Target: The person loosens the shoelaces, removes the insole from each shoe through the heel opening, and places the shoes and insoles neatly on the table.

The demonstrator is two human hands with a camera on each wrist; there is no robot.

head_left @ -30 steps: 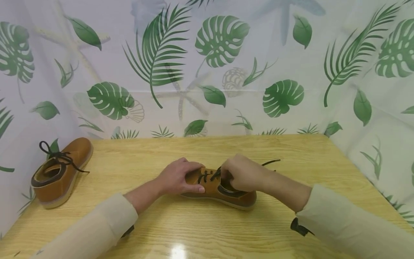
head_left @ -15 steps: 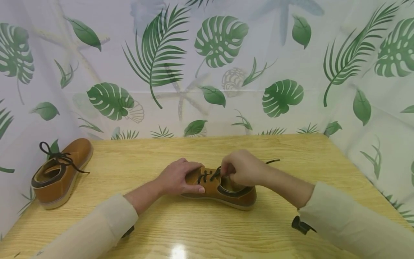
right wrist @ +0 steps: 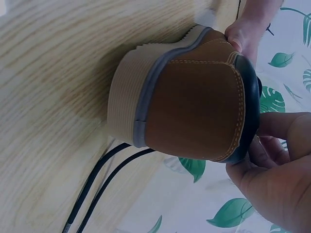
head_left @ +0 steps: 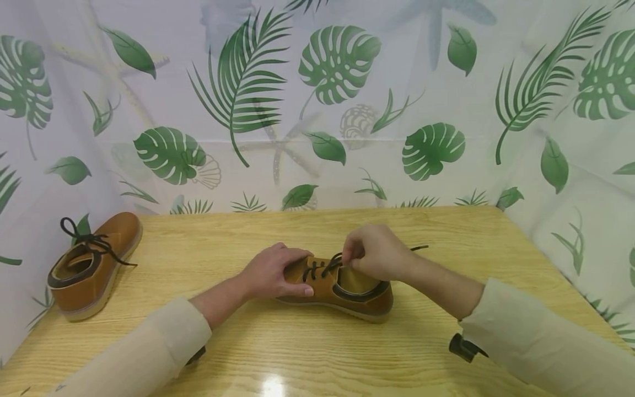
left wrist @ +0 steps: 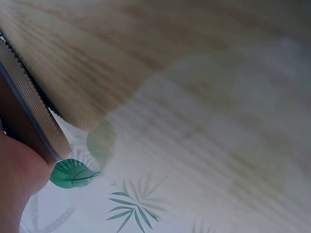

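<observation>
A brown leather shoe (head_left: 324, 286) with black laces (head_left: 317, 270) lies sole down on the table, toe to the left. My left hand (head_left: 273, 273) grips its front part, thumb on the near side and fingers over the far side. At the top of the shoe's opening, my right hand (head_left: 379, 253) pinches with thumb and curled fingers at the tongue, close by the lace ends; the pinched edge is mostly hidden. From behind, the right wrist view shows the heel (right wrist: 194, 107) and the dark collar (right wrist: 248, 92) beside the fingers.
A matching brown shoe (head_left: 94, 264) with its laces tied in a bow stands at the table's left edge. Loose lace ends (right wrist: 97, 179) trail past the held shoe's far side. A leaf-patterned cloth (head_left: 278, 165) hangs behind the wooden table (head_left: 297, 358).
My right hand has risen slightly out of the shoe's opening, so more of the tan lining shows. My left hand and the other shoe stay where they were.
</observation>
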